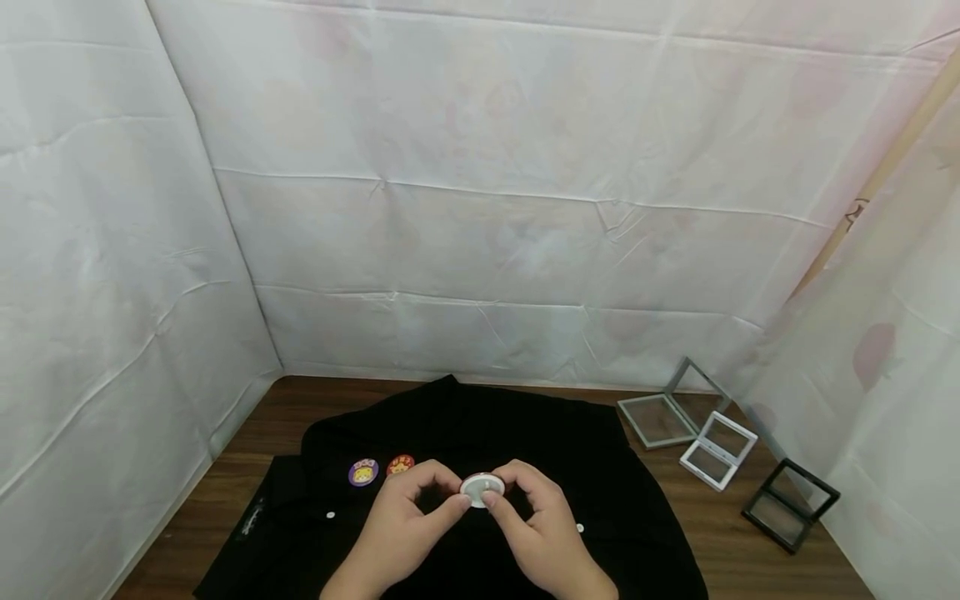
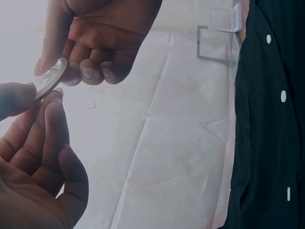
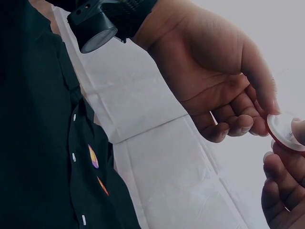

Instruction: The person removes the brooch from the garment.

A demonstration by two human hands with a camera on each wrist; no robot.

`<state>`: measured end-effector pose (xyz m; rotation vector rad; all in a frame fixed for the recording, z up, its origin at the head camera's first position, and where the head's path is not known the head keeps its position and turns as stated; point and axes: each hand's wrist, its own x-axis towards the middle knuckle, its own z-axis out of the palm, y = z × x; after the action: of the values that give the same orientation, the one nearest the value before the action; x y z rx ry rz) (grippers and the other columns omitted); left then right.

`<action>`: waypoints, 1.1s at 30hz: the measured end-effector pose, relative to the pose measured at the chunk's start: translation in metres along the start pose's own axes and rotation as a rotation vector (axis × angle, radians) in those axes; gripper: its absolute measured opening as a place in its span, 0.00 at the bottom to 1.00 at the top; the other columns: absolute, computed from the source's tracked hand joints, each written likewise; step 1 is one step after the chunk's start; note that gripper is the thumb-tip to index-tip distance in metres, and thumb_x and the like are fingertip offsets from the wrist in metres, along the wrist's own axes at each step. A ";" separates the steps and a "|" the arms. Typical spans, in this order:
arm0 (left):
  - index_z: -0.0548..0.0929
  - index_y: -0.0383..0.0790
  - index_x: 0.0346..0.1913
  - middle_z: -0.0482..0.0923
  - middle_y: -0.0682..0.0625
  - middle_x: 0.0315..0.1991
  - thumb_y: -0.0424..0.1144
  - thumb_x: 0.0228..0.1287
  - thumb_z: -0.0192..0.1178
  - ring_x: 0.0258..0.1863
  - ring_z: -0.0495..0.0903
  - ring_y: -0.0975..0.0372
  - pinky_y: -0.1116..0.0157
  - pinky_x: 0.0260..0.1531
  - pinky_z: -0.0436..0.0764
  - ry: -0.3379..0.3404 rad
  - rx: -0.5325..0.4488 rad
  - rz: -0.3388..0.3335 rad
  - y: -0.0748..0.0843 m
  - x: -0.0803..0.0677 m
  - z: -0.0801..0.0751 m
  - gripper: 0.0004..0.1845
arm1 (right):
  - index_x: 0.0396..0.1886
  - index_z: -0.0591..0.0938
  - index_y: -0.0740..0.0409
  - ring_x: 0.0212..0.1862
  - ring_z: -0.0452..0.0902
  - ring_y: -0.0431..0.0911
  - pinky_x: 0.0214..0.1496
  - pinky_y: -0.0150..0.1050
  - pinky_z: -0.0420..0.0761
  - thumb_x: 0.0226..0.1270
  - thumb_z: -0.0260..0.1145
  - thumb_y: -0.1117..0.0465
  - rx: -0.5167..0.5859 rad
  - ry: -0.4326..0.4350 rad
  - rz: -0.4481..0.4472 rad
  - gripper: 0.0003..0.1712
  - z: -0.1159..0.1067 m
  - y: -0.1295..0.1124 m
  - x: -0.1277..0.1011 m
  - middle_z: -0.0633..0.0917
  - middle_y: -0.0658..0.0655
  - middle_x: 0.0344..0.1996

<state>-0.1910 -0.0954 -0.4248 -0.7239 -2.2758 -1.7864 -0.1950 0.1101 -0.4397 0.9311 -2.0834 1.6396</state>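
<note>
Between both hands is a round pin badge (image 1: 482, 486), its white back turned toward me and a red edge showing. My left hand (image 1: 408, 521) pinches its left side with thumb and fingertips. On the opposite edge, my right hand (image 1: 546, 525) pinches it the same way. In the right wrist view the badge (image 3: 282, 131) shows its white back and red rim. A black buttoned shirt (image 1: 465, 417) lies spread under the hands. On it sit a purple badge (image 1: 363, 472) and a red badge (image 1: 401, 464), the latter partly hidden by my left hand.
To the right on the wooden table (image 1: 738, 533) stand three open hinged square cases: a grey-green one (image 1: 658, 421), a white one (image 1: 717, 451) and a black one (image 1: 790, 507). White cloth (image 1: 480, 250) hangs around the table's back and sides.
</note>
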 end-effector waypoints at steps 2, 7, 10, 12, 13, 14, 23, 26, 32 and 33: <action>0.85 0.52 0.38 0.83 0.61 0.36 0.34 0.69 0.67 0.37 0.84 0.60 0.62 0.39 0.84 0.007 0.006 -0.002 0.000 0.000 0.000 0.06 | 0.46 0.82 0.48 0.41 0.80 0.42 0.44 0.37 0.82 0.77 0.63 0.67 0.001 0.000 0.004 0.09 0.000 0.000 0.000 0.85 0.47 0.41; 0.85 0.53 0.37 0.83 0.60 0.36 0.37 0.70 0.68 0.38 0.83 0.60 0.62 0.40 0.83 0.022 0.020 -0.009 0.000 0.000 0.000 0.05 | 0.47 0.82 0.48 0.41 0.80 0.43 0.44 0.37 0.82 0.77 0.63 0.67 0.006 -0.001 0.013 0.09 0.001 0.000 0.000 0.85 0.47 0.42; 0.85 0.54 0.37 0.83 0.60 0.36 0.37 0.69 0.68 0.37 0.83 0.60 0.62 0.40 0.83 0.027 0.024 -0.004 0.000 0.000 0.000 0.05 | 0.47 0.82 0.48 0.41 0.81 0.43 0.43 0.38 0.83 0.77 0.63 0.67 0.011 -0.004 0.016 0.09 0.001 0.000 0.000 0.85 0.47 0.42; 0.85 0.54 0.37 0.84 0.60 0.36 0.37 0.69 0.69 0.38 0.83 0.60 0.62 0.40 0.83 0.031 0.030 0.007 0.000 0.000 0.000 0.05 | 0.47 0.82 0.48 0.40 0.81 0.42 0.43 0.37 0.83 0.77 0.63 0.67 0.006 -0.004 0.019 0.09 0.001 0.000 0.000 0.85 0.47 0.41; 0.85 0.54 0.38 0.84 0.60 0.36 0.37 0.69 0.69 0.38 0.83 0.61 0.62 0.40 0.83 0.034 0.033 0.016 0.000 0.000 0.000 0.06 | 0.46 0.82 0.48 0.40 0.80 0.42 0.42 0.38 0.83 0.77 0.63 0.67 0.004 -0.004 0.022 0.09 0.000 0.000 0.000 0.85 0.47 0.41; 0.85 0.54 0.38 0.84 0.60 0.36 0.37 0.69 0.69 0.38 0.84 0.61 0.62 0.40 0.84 0.039 0.039 0.027 0.000 0.000 0.000 0.06 | 0.47 0.82 0.48 0.40 0.80 0.42 0.42 0.38 0.83 0.77 0.64 0.67 0.001 -0.006 0.025 0.09 0.000 0.000 0.000 0.85 0.47 0.41; 0.85 0.56 0.39 0.84 0.62 0.36 0.35 0.68 0.70 0.36 0.84 0.64 0.62 0.38 0.85 0.096 0.104 0.160 0.000 0.001 0.001 0.08 | 0.52 0.83 0.49 0.39 0.81 0.44 0.41 0.39 0.83 0.81 0.58 0.64 0.060 -0.170 0.152 0.10 -0.017 -0.003 0.006 0.86 0.48 0.41; 0.85 0.57 0.39 0.84 0.62 0.36 0.35 0.68 0.70 0.36 0.84 0.64 0.62 0.38 0.85 0.097 0.118 0.181 0.000 0.001 0.000 0.09 | 0.53 0.84 0.57 0.36 0.81 0.47 0.40 0.40 0.83 0.84 0.52 0.64 0.177 -0.279 0.202 0.14 -0.029 -0.003 0.016 0.86 0.55 0.39; 0.86 0.55 0.40 0.84 0.61 0.36 0.33 0.68 0.70 0.37 0.83 0.64 0.63 0.38 0.84 0.084 0.119 0.224 0.001 0.002 0.000 0.09 | 0.54 0.82 0.71 0.33 0.79 0.43 0.37 0.33 0.80 0.87 0.46 0.58 0.425 -0.598 0.351 0.23 -0.050 -0.005 0.045 0.87 0.63 0.39; 0.86 0.54 0.40 0.84 0.61 0.36 0.33 0.68 0.70 0.37 0.83 0.64 0.63 0.38 0.84 0.080 0.112 0.235 0.002 0.002 0.000 0.09 | 0.55 0.82 0.72 0.33 0.79 0.42 0.37 0.32 0.80 0.86 0.47 0.57 0.452 -0.648 0.391 0.24 -0.053 -0.006 0.049 0.87 0.62 0.39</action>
<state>-0.1923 -0.0943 -0.4225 -0.8429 -2.1205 -1.5416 -0.2342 0.1451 -0.3902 1.4199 -2.4659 2.3149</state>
